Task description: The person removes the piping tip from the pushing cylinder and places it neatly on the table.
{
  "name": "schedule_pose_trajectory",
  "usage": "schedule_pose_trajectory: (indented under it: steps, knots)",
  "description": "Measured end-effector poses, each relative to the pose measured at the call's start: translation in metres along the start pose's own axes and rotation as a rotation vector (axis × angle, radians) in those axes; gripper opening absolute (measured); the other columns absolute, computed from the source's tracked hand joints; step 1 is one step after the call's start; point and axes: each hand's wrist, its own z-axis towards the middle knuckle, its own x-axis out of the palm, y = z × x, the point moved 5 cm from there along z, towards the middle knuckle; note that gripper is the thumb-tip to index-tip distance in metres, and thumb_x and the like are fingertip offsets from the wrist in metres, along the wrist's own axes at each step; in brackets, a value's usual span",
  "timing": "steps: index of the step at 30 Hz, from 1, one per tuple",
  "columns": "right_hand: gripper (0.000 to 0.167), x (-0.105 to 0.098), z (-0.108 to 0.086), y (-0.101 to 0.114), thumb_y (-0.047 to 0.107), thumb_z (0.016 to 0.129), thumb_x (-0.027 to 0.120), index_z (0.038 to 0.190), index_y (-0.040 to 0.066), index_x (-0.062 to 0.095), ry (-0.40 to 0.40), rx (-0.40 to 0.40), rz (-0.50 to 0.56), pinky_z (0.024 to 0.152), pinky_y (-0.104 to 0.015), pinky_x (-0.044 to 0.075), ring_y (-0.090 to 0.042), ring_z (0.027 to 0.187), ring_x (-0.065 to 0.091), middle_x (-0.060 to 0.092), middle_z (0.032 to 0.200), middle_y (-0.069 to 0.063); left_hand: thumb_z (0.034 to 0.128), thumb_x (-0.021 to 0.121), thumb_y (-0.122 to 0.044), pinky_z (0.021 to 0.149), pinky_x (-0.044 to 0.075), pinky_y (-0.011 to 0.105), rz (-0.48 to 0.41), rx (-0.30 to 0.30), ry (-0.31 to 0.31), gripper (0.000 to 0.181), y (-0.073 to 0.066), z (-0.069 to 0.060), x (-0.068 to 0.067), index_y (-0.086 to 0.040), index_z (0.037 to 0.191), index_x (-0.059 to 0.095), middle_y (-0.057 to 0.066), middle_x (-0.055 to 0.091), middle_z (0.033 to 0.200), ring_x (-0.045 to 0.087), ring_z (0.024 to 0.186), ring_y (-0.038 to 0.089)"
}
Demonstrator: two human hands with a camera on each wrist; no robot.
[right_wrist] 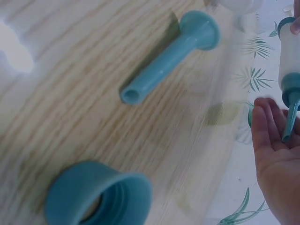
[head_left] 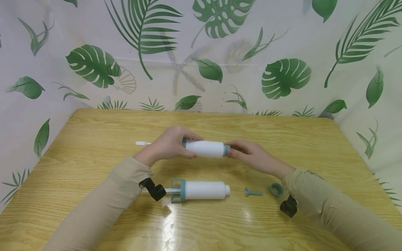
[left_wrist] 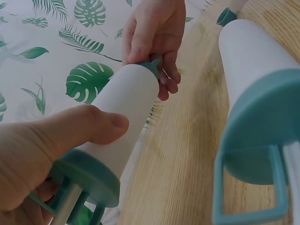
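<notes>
Left hand (head_left: 169, 143) gripped 1st tube (head_left: 207, 149) | right hand (head_left: 255, 157) pinched fitted cap (head_left: 226, 150) | 2nd tube (head_left: 205, 190) lay uncapped, nozzle (right_wrist: 164, 63) and ring (right_wrist: 82, 185) loose

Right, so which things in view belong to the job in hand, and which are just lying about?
In the job now:
white tube, gripped by the left hand
teal nozzle cap on its end, pinched by the right hand

Lying on the table:
second tube
loose nozzle
teal ring
These look like matching parts, so possibly for later.
</notes>
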Motion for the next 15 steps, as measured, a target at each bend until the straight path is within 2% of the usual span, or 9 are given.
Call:
schedule_pose_trajectory:
  steps: [7, 15]
  knots:
    - [0.036, -0.0013, -0.0005, 0.0039, 0.026, 0.091, 0.065, 0.122, 0.008, 0.059, -0.036, -0.031, 0.003, 0.09, -0.04, 0.048, -0.02, 0.104, 0.06, 0.064, 0.112, -0.004, 0.0728, 0.082, -0.016, 0.077, 0.05, 0.031, -0.009, -0.003, 0.006, 0.044, 0.0004, 0.0006, 0.0006, -0.012, 0.115, 0.071, 0.004, 0.069, 0.109, 0.062, 0.09, 0.016]
    - [0.037, -0.0028, -0.0006, 0.0066, 0.013, 0.082, 0.075, 0.114, 0.006, 0.058, -0.085, -0.076, -0.014, 0.083, -0.035, 0.051, -0.02, 0.095, 0.061, 0.063, 0.105, -0.005, 0.0732, 0.083, -0.016, 0.079, 0.05, 0.031, -0.021, -0.001, 0.015, 0.044, -0.0022, -0.0001, 0.0006, -0.011, 0.115, 0.071, 0.003, 0.069, 0.108, 0.062, 0.091, 0.015]
